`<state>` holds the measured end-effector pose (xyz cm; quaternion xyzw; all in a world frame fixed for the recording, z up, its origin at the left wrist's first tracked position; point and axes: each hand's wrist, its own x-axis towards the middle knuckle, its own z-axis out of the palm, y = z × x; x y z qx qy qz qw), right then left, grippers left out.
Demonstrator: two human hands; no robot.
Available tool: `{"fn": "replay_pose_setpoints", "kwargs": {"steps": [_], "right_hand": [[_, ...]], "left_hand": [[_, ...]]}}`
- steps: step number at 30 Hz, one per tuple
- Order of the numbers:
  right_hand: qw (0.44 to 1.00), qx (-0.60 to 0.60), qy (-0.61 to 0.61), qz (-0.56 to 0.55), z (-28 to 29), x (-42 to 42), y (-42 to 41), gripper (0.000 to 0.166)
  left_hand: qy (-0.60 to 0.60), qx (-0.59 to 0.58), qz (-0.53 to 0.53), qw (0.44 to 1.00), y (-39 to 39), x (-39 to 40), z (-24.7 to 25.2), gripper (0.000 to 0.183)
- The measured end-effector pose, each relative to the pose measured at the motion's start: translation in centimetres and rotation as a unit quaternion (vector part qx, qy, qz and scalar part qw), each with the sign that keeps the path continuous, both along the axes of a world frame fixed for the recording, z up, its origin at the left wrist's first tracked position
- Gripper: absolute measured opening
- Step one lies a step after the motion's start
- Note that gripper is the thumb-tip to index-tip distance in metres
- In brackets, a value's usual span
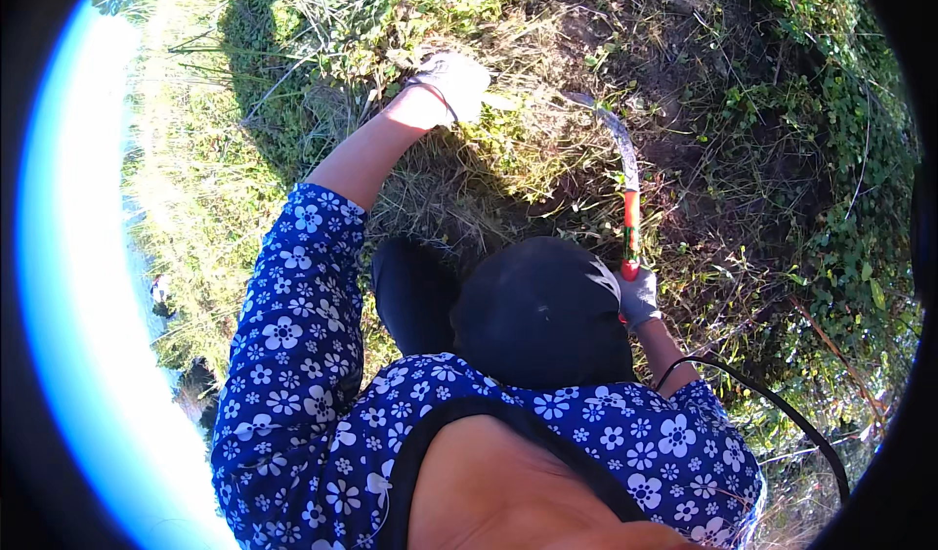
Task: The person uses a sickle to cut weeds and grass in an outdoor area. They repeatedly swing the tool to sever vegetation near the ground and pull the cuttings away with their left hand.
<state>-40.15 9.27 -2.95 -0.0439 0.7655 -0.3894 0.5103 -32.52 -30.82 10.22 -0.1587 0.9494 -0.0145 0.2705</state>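
My right hand (637, 295), in a light work glove, is closed around the red handle of a sickle (623, 147). The curved metal blade points up and to the left over cut grass and soil. My left hand (456, 85), in a pale glove washed out by sunlight, reaches to the upper left among low green plants (506, 143). Its fingers are too bright to make out, so I cannot tell whether it grips any stems. The sickle's tip lies to the right of my left hand, apart from it.
Dark-clad knees (542, 308) are bent below my hands. Dense leafy growth (843, 132) stands at the right, and tall grass (176, 147) at the left beside a very bright area. A black cable (777, 402) loops near my right forearm. Dry straw covers the ground (440, 198).
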Motion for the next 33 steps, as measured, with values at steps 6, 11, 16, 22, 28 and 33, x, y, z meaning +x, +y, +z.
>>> {"fn": "replay_pose_setpoints", "kwargs": {"steps": [6,11,16,22,28,33], "right_hand": [[0.994,-0.068,0.085,-0.031,2.5,-0.9,0.4,0.015],[0.989,-0.058,0.134,-0.006,2.7,-5.5,-7.7,0.026],[0.992,-0.042,0.050,0.110,5.9,-9.4,-22.4,0.021],[0.992,-0.028,0.034,0.114,1.9,-6.0,-6.8,0.022],[0.998,-0.051,-0.020,0.028,6.3,-3.7,-8.4,0.019],[0.986,-0.106,-0.097,-0.085,4.3,-5.8,-17.1,0.012]], "left_hand": [[0.046,-0.122,0.021,0.991,-5.2,4.4,1.8,0.024],[0.061,-0.123,0.042,0.990,-8.2,5.6,2.8,0.023],[0.015,-0.133,0.069,0.989,-8.4,4.8,2.2,0.027],[-0.085,-0.154,0.141,0.974,-10.2,6.4,1.1,0.025],[0.102,-0.109,0.157,0.976,-5.8,5.2,2.7,0.052],[0.262,-0.058,-0.011,0.963,6.1,0.4,2.1,0.084]]}}
